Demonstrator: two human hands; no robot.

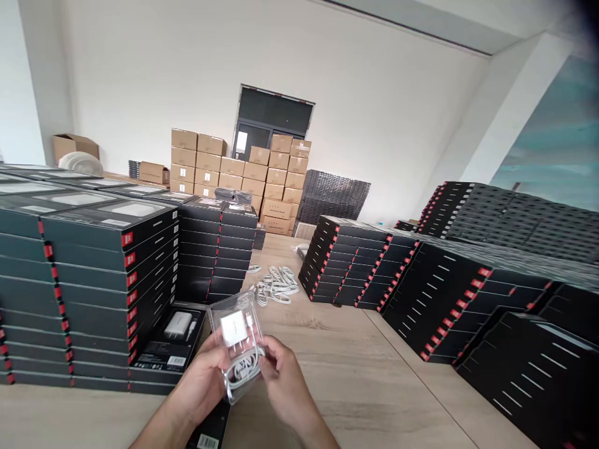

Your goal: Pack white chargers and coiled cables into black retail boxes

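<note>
My left hand [199, 377] and my right hand [283, 374] together hold a clear plastic tray [236, 343] just above the wooden table [346, 368]. A white charger block and a coiled white cable sit inside the tray. Fingers of both hands are curled round the tray's lower edge. Below my left wrist lies a dark box sleeve [210, 430]. To the left, an open black box [171, 346] holds another white charger and cable.
Tall stacks of dark boxes with red tabs [93, 280] stand on the left, more stacks [355, 262] in the middle and on the right [505, 299]. Loose coiled white cables [276, 285] lie further back. Brown cartons [243, 178] are piled by the far wall.
</note>
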